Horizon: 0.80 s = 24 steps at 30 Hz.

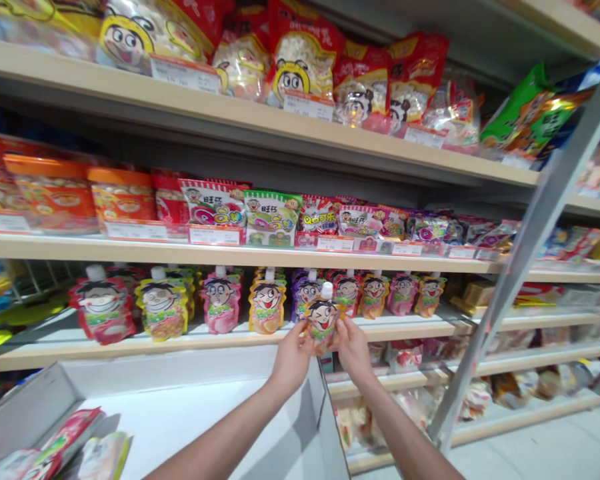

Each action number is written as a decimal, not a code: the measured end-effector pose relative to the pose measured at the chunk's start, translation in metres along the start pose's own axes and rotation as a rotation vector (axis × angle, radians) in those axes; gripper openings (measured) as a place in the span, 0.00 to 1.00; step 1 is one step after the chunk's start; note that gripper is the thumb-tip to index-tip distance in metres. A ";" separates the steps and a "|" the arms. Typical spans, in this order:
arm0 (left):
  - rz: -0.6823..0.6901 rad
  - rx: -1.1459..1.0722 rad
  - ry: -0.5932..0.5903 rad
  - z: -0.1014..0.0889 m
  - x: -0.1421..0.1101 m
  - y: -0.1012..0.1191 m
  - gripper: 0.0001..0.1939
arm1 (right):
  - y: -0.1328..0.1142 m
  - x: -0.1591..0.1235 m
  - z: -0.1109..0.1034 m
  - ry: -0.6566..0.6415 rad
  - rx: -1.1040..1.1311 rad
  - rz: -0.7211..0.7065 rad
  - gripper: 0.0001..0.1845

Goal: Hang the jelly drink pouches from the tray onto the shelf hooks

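Between both hands, in front of the pouch shelf, is an orange-edged jelly drink pouch (324, 319) with a white cap and a winking cartoon face. My left hand (295, 353) pinches its left edge, and my right hand (353, 347) grips the right edge. The pouch is upright with its front towards me. Behind it stand rows of similar pouches on the shelf (220, 340): a pink pouch (221, 303), an orange pouch (267, 303) and a purple pouch (305, 293), which the held one partly hides.
A white box (180, 407) with several packets (70, 440) in its left corner stands below my arms. A slanting grey metal post (520, 247) crosses on the right. Gummy bags (273, 217) and orange-lidded jars (123, 193) fill the shelf above; larger snack bags (303, 57) sit higher.
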<state>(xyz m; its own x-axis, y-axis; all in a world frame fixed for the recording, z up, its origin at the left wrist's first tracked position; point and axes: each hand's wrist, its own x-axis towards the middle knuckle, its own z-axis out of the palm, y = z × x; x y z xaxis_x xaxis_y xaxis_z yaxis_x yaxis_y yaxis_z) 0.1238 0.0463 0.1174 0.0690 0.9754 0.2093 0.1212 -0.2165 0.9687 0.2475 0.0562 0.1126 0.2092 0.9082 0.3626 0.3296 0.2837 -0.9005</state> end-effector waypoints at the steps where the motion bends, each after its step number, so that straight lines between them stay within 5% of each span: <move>1: -0.003 0.008 0.048 -0.016 -0.004 -0.003 0.20 | -0.004 -0.003 0.017 -0.036 0.022 -0.025 0.16; 5: -0.012 -0.016 0.182 -0.068 -0.009 -0.015 0.21 | -0.014 -0.005 0.078 -0.088 -0.003 -0.074 0.15; 10: -0.039 0.023 0.264 -0.093 0.012 -0.024 0.20 | -0.013 0.012 0.123 0.049 -0.123 -0.074 0.14; 24: -0.126 0.367 0.222 -0.101 0.053 -0.030 0.22 | -0.001 0.039 0.143 0.132 -0.285 -0.035 0.13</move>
<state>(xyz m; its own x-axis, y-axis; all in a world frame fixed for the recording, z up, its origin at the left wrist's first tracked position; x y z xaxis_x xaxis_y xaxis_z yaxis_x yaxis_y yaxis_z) 0.0235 0.1089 0.1134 -0.1781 0.9718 0.1545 0.4614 -0.0562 0.8854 0.1239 0.1350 0.0935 0.3045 0.8463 0.4372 0.5800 0.1993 -0.7899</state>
